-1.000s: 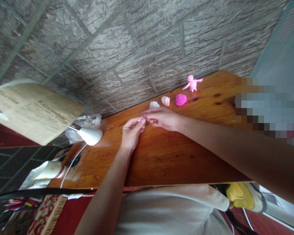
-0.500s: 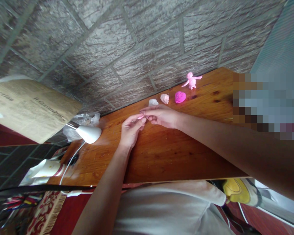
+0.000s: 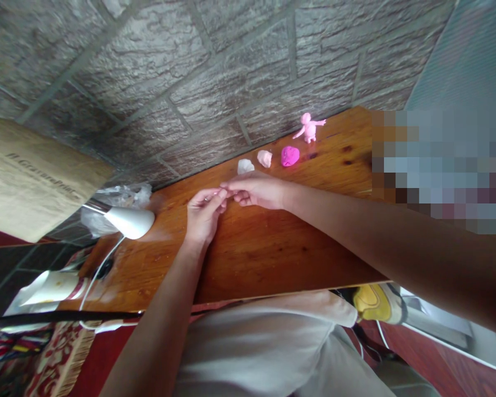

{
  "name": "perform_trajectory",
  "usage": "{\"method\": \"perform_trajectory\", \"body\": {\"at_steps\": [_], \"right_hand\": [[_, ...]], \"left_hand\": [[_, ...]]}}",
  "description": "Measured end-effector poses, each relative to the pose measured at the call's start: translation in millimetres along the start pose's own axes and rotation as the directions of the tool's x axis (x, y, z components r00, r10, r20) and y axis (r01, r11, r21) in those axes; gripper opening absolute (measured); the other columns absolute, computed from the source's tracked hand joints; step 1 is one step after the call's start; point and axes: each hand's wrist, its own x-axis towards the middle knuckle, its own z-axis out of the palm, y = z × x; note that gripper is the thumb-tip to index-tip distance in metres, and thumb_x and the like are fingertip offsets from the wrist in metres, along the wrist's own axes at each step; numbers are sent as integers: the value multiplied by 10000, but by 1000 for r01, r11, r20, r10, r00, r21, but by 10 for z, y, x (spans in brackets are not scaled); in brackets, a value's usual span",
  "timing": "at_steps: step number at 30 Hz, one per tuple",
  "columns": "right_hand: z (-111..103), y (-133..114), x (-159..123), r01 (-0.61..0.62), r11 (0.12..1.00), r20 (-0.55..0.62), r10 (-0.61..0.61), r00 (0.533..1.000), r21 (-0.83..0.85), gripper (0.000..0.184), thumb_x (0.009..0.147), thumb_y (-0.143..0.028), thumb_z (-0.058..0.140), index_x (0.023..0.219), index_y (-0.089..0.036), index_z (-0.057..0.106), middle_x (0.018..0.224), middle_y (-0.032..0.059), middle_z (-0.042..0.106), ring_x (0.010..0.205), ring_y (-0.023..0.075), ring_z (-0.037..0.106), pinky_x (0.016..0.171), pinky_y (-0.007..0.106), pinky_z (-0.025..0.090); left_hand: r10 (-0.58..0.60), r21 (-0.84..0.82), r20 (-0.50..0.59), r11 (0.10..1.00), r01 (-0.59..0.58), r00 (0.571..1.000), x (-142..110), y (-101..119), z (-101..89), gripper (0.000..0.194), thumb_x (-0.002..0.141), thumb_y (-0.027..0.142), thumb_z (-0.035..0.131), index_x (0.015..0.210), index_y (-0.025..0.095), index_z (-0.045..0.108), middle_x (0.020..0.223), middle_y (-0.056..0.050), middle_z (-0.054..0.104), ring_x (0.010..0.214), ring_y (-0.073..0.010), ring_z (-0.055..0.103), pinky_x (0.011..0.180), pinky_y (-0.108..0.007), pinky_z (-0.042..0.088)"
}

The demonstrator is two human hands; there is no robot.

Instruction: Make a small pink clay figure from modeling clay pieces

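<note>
While left hand [image 3: 202, 219] and right hand [image 3: 262, 190] pinch pink piece [image 3: 216, 193], wooden table [image 3: 248, 259] meets brick-patterned wall [image 3: 248, 71]; white lamp [image 3: 134, 223] nearby.

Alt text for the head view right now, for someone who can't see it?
A person's left hand and right hand come together over a wooden table, the left's grip on a small, mostly hidden pink piece. Beyond them, left to right: a white lump, a pale pink lump, a bright pink lump and a pink figure, arms out.
</note>
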Motion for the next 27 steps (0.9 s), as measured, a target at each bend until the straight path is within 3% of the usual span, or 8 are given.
{"method": "perform_trajectory", "body": {"at_steps": [7, 9, 11, 14, 27], "right_hand": [[-42, 33, 16, 48, 997, 83, -43, 996, -60, 66, 794, -153, 721, 728, -156, 724, 726, 1, 708, 625, 55, 540, 589, 165, 413], [-45, 43, 16, 63, 997, 52, -60, 997, -40, 26, 757, -147, 753, 749, -168, 741, 709, -3, 704, 616, 58, 535, 588, 174, 411], [-48, 46, 9, 63, 998, 1, -63, 998, 2, 39, 748, -143, 766, 758, -178, 751, 688, -13, 689, 601, 55, 526, 581, 176, 405], [-54, 33, -17, 65, 998, 16, -66, 998, 21, 63, 734, -167, 795, 783, -184, 760, 751, -2, 715, 599, 55, 522, 577, 184, 402], [-65, 78, -51, 134, 980, 102, -120, 988, -149, 221, 677, -321, 851, 847, -200, 779, 860, 19, 745, 667, 67, 554, 626, 192, 408]], "left_hand": [[-27, -58, 20, 998, 28, 999, 4, 26, -1, 293, 541, 341, 954, 730, 239, 755, 657, 33, 675, 556, -55, 536, 508, -177, 389], [-40, -66, 31, 997, 42, 999, -14, 46, 6, 286, 547, 346, 951, 733, 238, 764, 646, 30, 659, 560, -56, 523, 512, -181, 380], [-54, -70, 20, 996, 55, 998, -35, 66, 12, 291, 535, 351, 953, 728, 234, 769, 620, 30, 637, 544, -56, 494, 507, -189, 361], [-75, -76, 21, 994, 77, 997, -57, 96, 21, 307, 572, 375, 933, 792, 220, 786, 636, 19, 634, 548, -57, 486, 509, -196, 354], [-164, -119, 39, 979, 168, 986, -53, 114, -9, 339, 681, 403, 871, 939, 201, 783, 673, 21, 610, 583, -61, 512, 540, -189, 385]]}}
